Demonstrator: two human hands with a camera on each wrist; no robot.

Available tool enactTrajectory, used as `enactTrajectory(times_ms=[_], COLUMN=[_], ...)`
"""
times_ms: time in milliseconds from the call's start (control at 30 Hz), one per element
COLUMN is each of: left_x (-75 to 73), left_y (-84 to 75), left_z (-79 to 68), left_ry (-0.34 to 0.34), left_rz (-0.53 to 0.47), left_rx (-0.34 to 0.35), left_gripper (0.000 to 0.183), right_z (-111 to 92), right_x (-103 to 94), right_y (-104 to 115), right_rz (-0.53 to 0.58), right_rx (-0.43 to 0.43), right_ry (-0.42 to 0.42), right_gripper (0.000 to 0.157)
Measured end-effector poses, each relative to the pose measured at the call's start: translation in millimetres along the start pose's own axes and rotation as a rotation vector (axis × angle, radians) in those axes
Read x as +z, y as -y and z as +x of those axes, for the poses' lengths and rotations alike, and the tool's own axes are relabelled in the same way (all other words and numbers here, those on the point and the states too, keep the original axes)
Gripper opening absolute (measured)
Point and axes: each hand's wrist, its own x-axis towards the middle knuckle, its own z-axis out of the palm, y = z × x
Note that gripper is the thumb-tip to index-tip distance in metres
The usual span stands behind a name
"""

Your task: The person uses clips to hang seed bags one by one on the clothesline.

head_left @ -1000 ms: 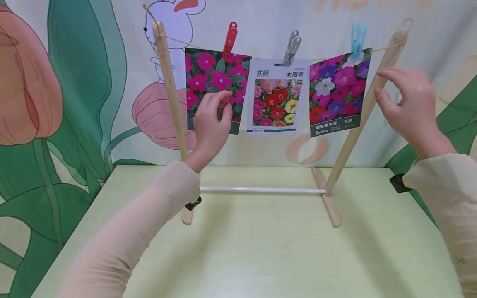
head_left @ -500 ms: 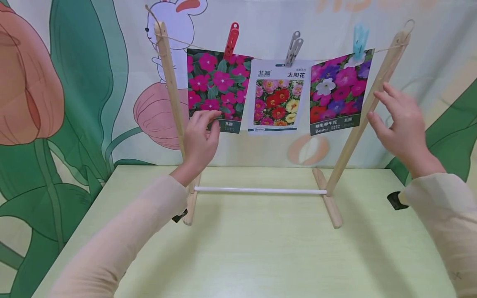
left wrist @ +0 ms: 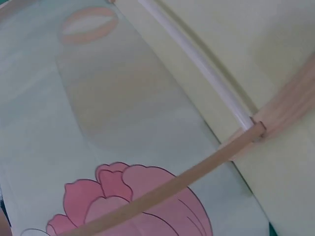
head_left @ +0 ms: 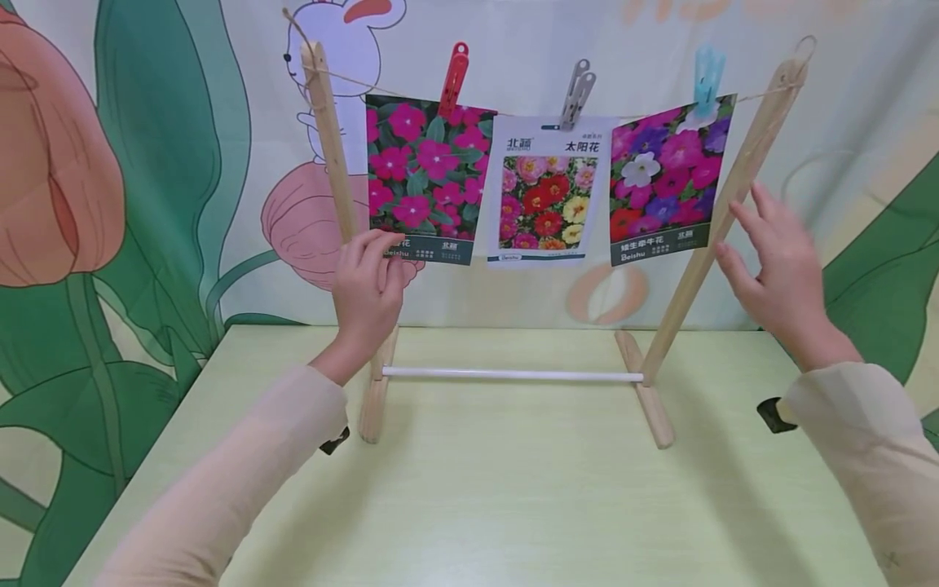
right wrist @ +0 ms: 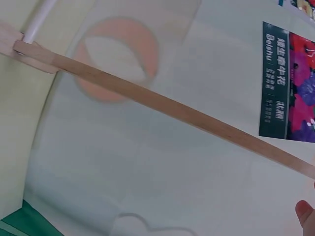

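Three flower seed packets hang from a string between two wooden posts. The left packet (head_left: 429, 175) has magenta flowers and a red clothespin (head_left: 454, 80). A grey clothespin (head_left: 578, 95) grips the white middle packet (head_left: 546, 196). On the right packet (head_left: 667, 179), with purple and pink flowers, sits a light blue clothespin (head_left: 707, 81). My left hand (head_left: 367, 297), fingers loosely bent, overlaps the left packet's lower left corner and the left post (head_left: 330, 147). Beside the right post (head_left: 741, 187), my right hand (head_left: 785, 281) has spread, relaxed fingers, its fingertips right at the wood.
A white rod (head_left: 513, 374) joins the wooden feet (head_left: 653, 414) of the stand on the pale green table (head_left: 513, 489). Behind it hangs a printed backdrop (head_left: 513, 24) with a rabbit, tulips and leaves.
Both hands have moved downward, the left one also leftward off the magenta flowers, the right one slightly inward to the right post. The packets and clothespins stay in place.
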Motion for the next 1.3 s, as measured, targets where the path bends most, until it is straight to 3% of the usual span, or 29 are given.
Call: enactTrajectory(times_ms=[533, 967, 1300], left_x=[-20.1, -33.3, -39.1], left_y=[30.3, 53.9, 62.7], left_z=[-21.0, -47.4, -63.6], left_ry=[0.02, 0.064, 0.101], left_rz=[0.085, 0.137, 0.174], left_rx=[-0.026, -0.143, -0.221], left_gripper=[0.021, 0.026, 0.024], right_z=[-28.1, -52.8, -69.7], right_x=[19.4, 35.4, 47.7], right_y=[-14.1, -27.4, -37.7], right_rz=[0.002, 0.007, -0.025], right_rx=[0.033, 0.07, 0.087], right_ry=[0.087, 0.141, 0.174], right_gripper=[0.054, 0.055, 0.055])
